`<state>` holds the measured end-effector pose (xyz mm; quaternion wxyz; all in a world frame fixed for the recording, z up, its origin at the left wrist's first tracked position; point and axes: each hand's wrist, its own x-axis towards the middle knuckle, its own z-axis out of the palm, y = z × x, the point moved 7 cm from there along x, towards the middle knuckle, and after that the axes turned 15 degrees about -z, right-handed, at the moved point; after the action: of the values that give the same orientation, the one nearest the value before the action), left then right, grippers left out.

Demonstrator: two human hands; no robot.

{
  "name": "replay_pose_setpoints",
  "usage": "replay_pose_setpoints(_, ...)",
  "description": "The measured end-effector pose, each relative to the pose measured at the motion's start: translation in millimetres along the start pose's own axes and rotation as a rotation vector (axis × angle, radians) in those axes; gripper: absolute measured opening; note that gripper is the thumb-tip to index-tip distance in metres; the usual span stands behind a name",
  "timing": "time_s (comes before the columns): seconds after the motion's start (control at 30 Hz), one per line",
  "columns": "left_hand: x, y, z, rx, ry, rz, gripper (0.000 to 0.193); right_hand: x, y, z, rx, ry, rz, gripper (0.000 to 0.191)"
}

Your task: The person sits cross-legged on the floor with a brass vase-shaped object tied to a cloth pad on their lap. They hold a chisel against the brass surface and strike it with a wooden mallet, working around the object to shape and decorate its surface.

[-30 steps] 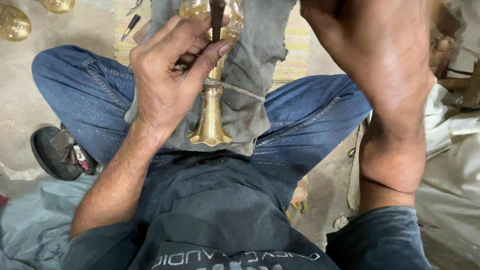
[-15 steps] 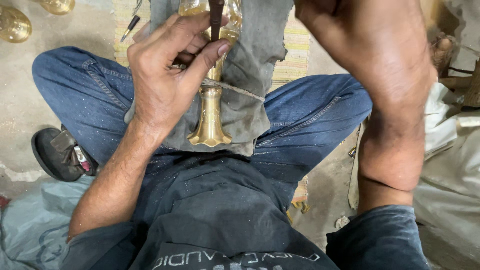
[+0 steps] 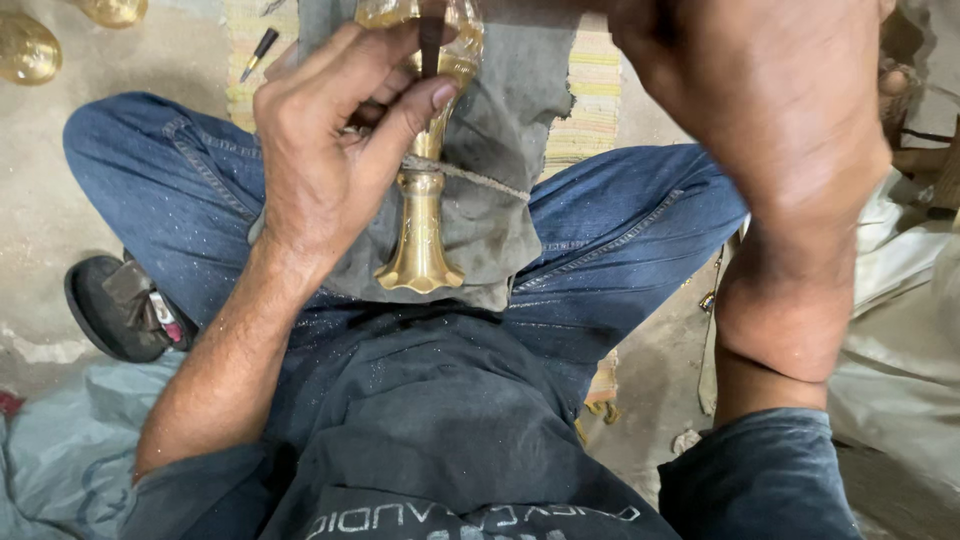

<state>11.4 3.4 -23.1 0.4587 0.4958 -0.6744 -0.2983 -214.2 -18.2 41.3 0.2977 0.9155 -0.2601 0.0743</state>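
A brass stemmed vessel [image 3: 420, 235] lies on a grey cloth [image 3: 490, 200] across my lap, foot toward me, bound to the cloth by a cord [image 3: 470, 178]. My left hand [image 3: 325, 160] pinches a thin dark chisel-like tool [image 3: 430, 40] between thumb and fingers, its tip set on the vessel's upper body. My right hand [image 3: 770, 110] is raised close to the camera at the upper right; its fingers run out of the frame's top, so what it holds is hidden.
I sit cross-legged in blue jeans [image 3: 140, 190] on a dusty floor. A black sandal [image 3: 125, 305] lies at the left. Two brass pieces [image 3: 25, 45] sit at the top left, a small dark tool [image 3: 258, 48] on a striped mat [image 3: 590, 95]. Pale sheeting [image 3: 900, 330] lies at the right.
The right hand has risen slightly and shifted; the left hand and tool stay on the brass vessel with almost no movement.
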Motion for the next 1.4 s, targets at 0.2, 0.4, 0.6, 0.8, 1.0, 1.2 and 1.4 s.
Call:
replay_pose_setpoints(0.2, -1, -9, 1, -0.004, 0.001, -0.009, 0.025, -6, 14, 19, 0.566, 0.004, 0.316, 0.013)
replay_pose_setpoints(0.4, 0, -5, 0, 0.009, -0.001, -0.008, 0.026, -3, 5, 12, 0.26, -0.042, 0.132, 0.012)
replay_pose_setpoints(0.6, 1, 3, -2, -0.006, -0.018, 0.002, 0.028, -5, 2, 10, 0.274, -0.015, 0.12, 0.012)
replay_pose_setpoints(0.8, 2, -3, 0, 0.03, -0.008, -0.002, 0.027, -9, 9, 17, 0.489, 0.02, 0.237, 0.012)
replay_pose_setpoints(1.0, 3, -2, 1, 0.026, -0.008, 0.033, 0.026, -11, 14, 20, 0.572, 0.061, 0.285, 0.012)
replay_pose_setpoints(1.2, 5, 7, -2, 0.039, -0.005, 0.009, 0.028, -11, 12, 17, 0.448, 0.033, 0.225, 0.01)
replay_pose_setpoints(1.4, 4, 5, -3, 0.023, -0.016, 0.014, 0.028, -5, 8, 15, 0.292, -0.001, 0.153, 0.009)
